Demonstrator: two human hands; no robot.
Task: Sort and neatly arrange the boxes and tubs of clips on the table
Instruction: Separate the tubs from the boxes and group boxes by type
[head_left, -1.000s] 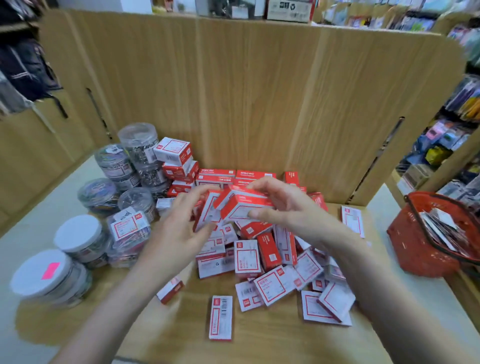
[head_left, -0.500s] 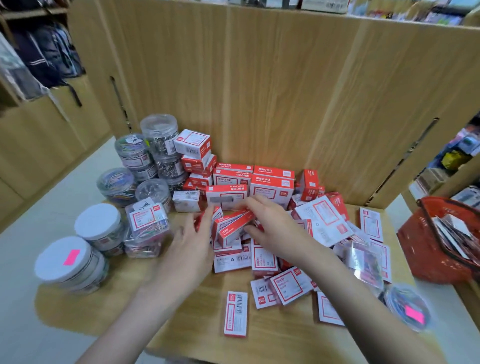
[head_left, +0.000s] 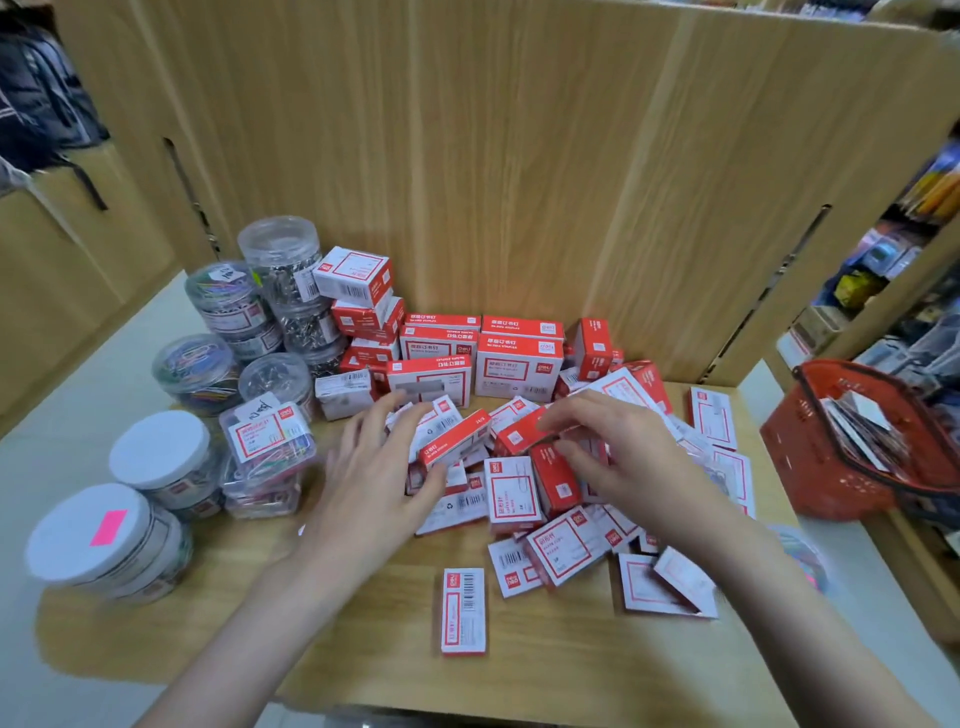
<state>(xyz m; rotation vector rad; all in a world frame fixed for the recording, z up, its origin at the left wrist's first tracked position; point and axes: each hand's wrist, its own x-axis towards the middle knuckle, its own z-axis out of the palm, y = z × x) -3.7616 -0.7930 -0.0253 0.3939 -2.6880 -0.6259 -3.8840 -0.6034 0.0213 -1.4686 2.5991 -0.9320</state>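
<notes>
A loose heap of small red-and-white clip boxes (head_left: 511, 491) covers the middle of the wooden table (head_left: 337, 634). Behind the heap, larger red boxes (head_left: 518, 359) stand stacked in a row against the back panel. Clear tubs of clips (head_left: 283, 270) and white-lidded tubs (head_left: 156, 449) are grouped at the left. My left hand (head_left: 374, 478) lies with spread, straight fingers on the left side of the heap. To the right of it, my right hand (head_left: 608, 452) curls over the heap and pinches a red box (head_left: 519, 434) between fingertips and thumb. One box (head_left: 464, 610) lies alone near the front edge.
A tall wooden panel (head_left: 519, 171) walls the table's back. A red shopping basket (head_left: 841, 457) with packets sits off the table's right edge. A clear tub with a pink sticker (head_left: 802, 564) is partly hidden behind my right forearm. Shop shelves stand at the far right.
The view has moved closer to the table. My right hand has shifted right across the heap, still on a red box. My left hand has spread its fingers over the boxes.
</notes>
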